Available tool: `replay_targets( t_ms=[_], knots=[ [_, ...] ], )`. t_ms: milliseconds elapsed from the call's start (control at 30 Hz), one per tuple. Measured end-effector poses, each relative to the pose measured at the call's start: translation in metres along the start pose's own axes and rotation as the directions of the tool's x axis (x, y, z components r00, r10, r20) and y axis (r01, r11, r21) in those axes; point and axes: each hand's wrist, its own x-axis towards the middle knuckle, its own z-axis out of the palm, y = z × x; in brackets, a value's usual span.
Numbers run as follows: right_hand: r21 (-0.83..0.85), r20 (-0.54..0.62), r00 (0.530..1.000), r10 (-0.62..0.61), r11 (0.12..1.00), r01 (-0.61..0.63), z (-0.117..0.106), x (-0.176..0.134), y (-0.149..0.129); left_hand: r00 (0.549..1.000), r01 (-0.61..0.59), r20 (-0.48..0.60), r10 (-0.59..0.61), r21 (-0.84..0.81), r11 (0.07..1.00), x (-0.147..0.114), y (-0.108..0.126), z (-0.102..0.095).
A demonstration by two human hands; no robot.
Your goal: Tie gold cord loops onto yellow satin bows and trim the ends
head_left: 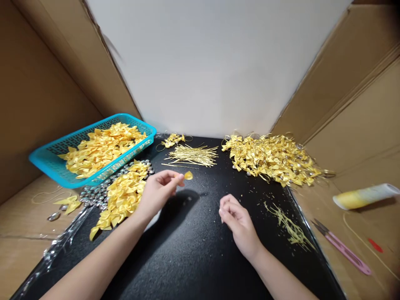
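Observation:
My left hand pinches a small yellow ribbon piece between thumb and fingertips, above the black work surface. Beside that forearm lies a loose pile of yellow ribbon pieces, with dark shiny beads along its left side. To the right, my right hand hovers apart from it with curled fingers and thumb pressed together; whatever they hold, if anything, is too small or hidden to see. Beyond both hands lies a bundle of gold ties.
A turquoise basket of yellow ribbon pieces stands at left. Finished-looking gold bows are heaped at back right, and a few bows lie at the back. Cut gold scraps, pink-handled snips and a yellow-white roll lie at right.

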Motion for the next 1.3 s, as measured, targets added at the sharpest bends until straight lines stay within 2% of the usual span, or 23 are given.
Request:
replay_targets(
  t_ms=[67, 167, 300, 433, 567, 667, 767, 900, 967, 1133, 1300],
  knots=[
    [-0.009, -0.010, 1.000, -0.005, 1.000, 0.005, 0.002, -0.001, -0.002, 0.987, 0.060, 0.152, -0.049, -0.064, 0.996, -0.013, -0.002, 0.018],
    [-0.007, -0.014, 1.000, 0.000, 1.000, 0.000, 0.004, -0.003, -0.003, 0.929, 0.158, 0.355, -0.102, -0.132, 0.978, -0.030, -0.004, 0.038],
    [-0.002, 0.013, 1.000, -0.025, 1.000, 0.025, 0.004, -0.003, -0.004, 0.879, 0.250, 0.454, -0.147, -0.176, 0.952, -0.039, -0.006, 0.045],
    [-0.010, 0.002, 0.998, -0.055, 0.998, 0.055, 0.003, -0.002, -0.007, 0.865, 0.303, 0.467, -0.183, -0.197, 0.932, -0.041, -0.004, 0.042],
    [-0.027, -0.002, 0.995, -0.102, 0.994, 0.102, 0.000, -0.005, -0.008, 0.863, 0.307, 0.465, -0.198, -0.171, 0.936, -0.041, -0.002, 0.041],
    [-0.067, 0.030, 0.988, -0.152, 0.986, 0.154, 0.000, -0.007, -0.010, 0.863, 0.300, 0.462, -0.204, -0.144, 0.943, -0.041, -0.002, 0.041],
    [-0.113, 0.069, 0.981, -0.183, 0.975, 0.190, 0.003, -0.007, -0.011, 0.842, 0.303, 0.505, -0.193, -0.146, 0.942, -0.042, -0.003, 0.041],
    [-0.069, -0.027, 0.988, -0.155, 0.986, 0.153, 0.005, -0.004, -0.007, 0.817, 0.306, 0.545, -0.189, -0.131, 0.943, -0.042, -0.003, 0.042],
    [-0.050, -0.081, 0.988, -0.130, 0.991, 0.126, 0.006, -0.002, -0.006, 0.827, 0.281, 0.535, -0.172, -0.130, 0.951, -0.043, -0.005, 0.042],
    [-0.033, -0.138, 0.986, -0.090, 0.996, 0.086, 0.006, -0.001, -0.007, 0.902, 0.192, 0.415, -0.119, -0.140, 0.971, -0.046, -0.009, 0.043],
    [-0.037, -0.114, 0.991, -0.075, 0.997, 0.071, 0.005, -0.006, -0.007, 0.933, 0.137, 0.354, -0.071, -0.167, 0.976, -0.048, -0.008, 0.045]
  ],
)
